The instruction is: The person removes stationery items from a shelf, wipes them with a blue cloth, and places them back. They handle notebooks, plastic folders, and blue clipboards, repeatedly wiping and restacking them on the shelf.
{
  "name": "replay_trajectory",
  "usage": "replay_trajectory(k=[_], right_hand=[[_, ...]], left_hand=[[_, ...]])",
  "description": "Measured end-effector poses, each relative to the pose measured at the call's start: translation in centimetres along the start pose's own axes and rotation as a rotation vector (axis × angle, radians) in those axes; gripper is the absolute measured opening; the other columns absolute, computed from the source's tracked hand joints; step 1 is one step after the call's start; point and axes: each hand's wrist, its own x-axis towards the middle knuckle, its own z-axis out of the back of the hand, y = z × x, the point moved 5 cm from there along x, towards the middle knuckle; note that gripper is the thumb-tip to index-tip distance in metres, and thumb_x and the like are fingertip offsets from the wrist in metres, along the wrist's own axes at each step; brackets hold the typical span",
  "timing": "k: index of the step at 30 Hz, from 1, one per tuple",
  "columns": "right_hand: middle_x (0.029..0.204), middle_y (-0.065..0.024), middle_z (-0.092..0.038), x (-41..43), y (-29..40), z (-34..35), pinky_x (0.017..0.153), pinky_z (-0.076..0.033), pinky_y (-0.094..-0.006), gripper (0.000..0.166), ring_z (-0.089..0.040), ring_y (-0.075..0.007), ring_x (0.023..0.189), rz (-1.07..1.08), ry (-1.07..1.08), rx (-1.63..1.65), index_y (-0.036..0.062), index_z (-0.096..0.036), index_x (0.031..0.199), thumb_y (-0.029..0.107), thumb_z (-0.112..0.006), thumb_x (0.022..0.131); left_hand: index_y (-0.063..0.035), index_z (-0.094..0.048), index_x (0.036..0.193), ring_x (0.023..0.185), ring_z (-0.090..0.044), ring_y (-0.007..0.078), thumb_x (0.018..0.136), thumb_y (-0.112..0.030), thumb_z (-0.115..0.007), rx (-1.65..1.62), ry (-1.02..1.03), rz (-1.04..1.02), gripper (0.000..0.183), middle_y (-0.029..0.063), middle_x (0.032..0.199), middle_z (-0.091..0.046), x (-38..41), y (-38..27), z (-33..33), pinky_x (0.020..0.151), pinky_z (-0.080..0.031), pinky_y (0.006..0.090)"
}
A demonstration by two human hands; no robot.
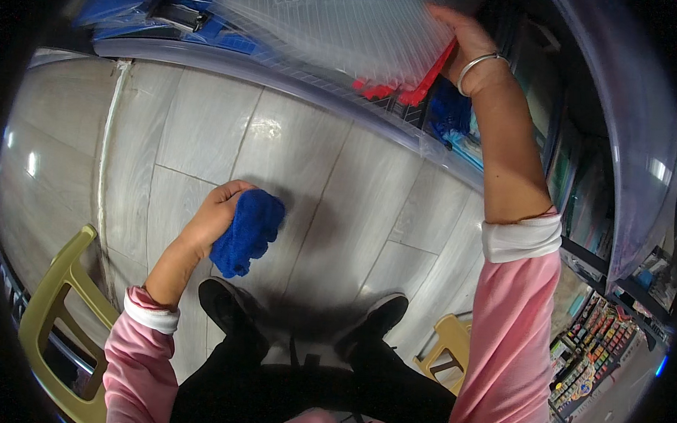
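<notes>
My left hand point(222, 210) grips a bunched blue cloth point(248, 231) above the floor, well short of the shelf. At the upper right, my right hand point(462, 34) is at the edge of a stack of clear plastic file holders point(344, 35) with red parts point(421, 88) along the lower right side. The fingers pass partly behind or beside the stack, so the exact hold is hidden. The holders lie tilted over a shelf with a pale translucent front edge point(237, 73). A silver bangle point(480, 65) is on my right wrist.
Blue plastic-wrapped folders point(116, 8) lie on the shelf at upper left. A yellow-green plastic stool point(79, 269) stands at the left, and another yellow stool point(451, 344) is behind my right leg. Racks of small packaged goods point(596, 343) stand at lower right. The floor point(328, 172) has grey planks.
</notes>
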Motion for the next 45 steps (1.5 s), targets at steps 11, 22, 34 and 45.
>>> replay_trajectory(k=[11, 22, 34, 45], right_hand=[[0.118, -0.0127, -0.058, 2.6, -2.1, 3.0, 0.095, -0.04, -0.0363, 0.054, -0.054, -0.025, 0.107, 0.217, -0.025, -0.381, -0.0012, -0.053, 0.12, 0.027, -0.069, 0.076], [0.114, -0.0135, -0.058, 1.8, -2.6, 4.4, 0.096, -0.042, -0.0444, 0.063, -0.054, -0.0295, 0.104, 0.03, -0.121, 0.272, 0.0014, -0.049, 0.122, 0.025, -0.076, 0.071], [0.116, -0.0117, -0.06, -0.6, -3.7, 0.3, 0.101, -0.038, -0.0368, 0.053, -0.055, -0.0269, 0.107, -0.095, 0.129, 0.288, 0.0021, -0.058, 0.114, 0.024, -0.078, 0.07], [0.096, -0.0093, -0.065, -9.8, -5.2, 9.5, 0.075, -0.051, -0.0283, 0.027, -0.062, -0.0177, 0.087, 0.072, 0.006, 0.082, 0.0024, -0.066, 0.099, 0.015, -0.07, 0.076]], left_hand=[[-0.0043, -0.055, 0.106, 0.08, -0.061, 0.0134, 0.096, -0.017, -0.045, 0.022, 0.004, -0.025, 0.019, 0.0052, 0.093, -0.062, -0.1, -0.3, -0.5, 0.07, -0.052, 0.0261], [-0.0038, -0.056, 0.104, 0.074, -0.063, 0.0159, 0.095, -0.018, -0.045, 0.034, -0.007, -0.054, 0.02, 0.0083, 0.089, -0.063, -0.1, 0.4, -0.5, 0.064, -0.053, 0.0276], [-0.0038, -0.056, 0.106, 0.08, -0.061, 0.0118, 0.096, -0.019, -0.047, 0.053, 0.004, -0.026, 0.021, 0.0045, 0.093, -0.062, -1.3, -0.2, -1.7, 0.071, -0.051, 0.0246], [-0.0019, -0.056, 0.108, 0.082, -0.062, 0.0163, 0.096, -0.019, -0.044, -0.06, -0.096, -0.104, 0.024, 0.0079, 0.094, -0.063, -3.2, 0.0, 0.7, 0.073, -0.052, 0.0287]])
